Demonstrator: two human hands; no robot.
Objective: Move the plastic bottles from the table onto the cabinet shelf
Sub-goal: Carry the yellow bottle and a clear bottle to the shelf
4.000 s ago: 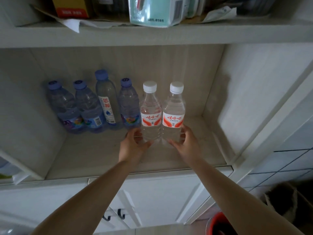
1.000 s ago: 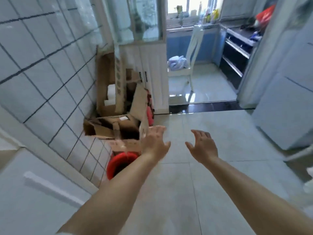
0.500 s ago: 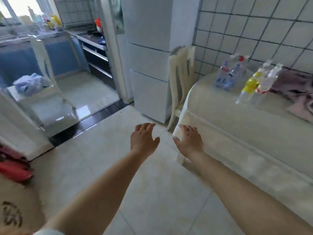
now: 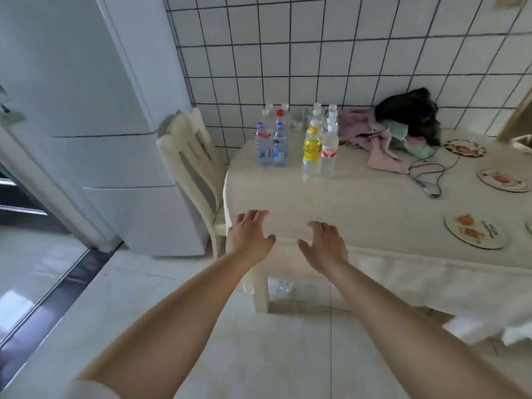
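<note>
Table now near, both hands [image 4: 250, 236] empty, bottles [image 4: 296, 142] seemingly beyond reach

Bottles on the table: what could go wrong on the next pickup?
1. The clear plastic bottles stand packed in two tight clusters, the blue-labelled group and the yellow-labelled bottle group; taking one may topple its neighbours.
2. Both the left hand and right hand are open at the near edge of the white table, far from the bottles: a long reach, likely a weak grip.
3. The black cable lies nearby and could snag.

White tiled wall [image 4: 331, 47] (dark grout), pale floor [image 4: 259, 355], chair [image 4: 193, 156].
</note>
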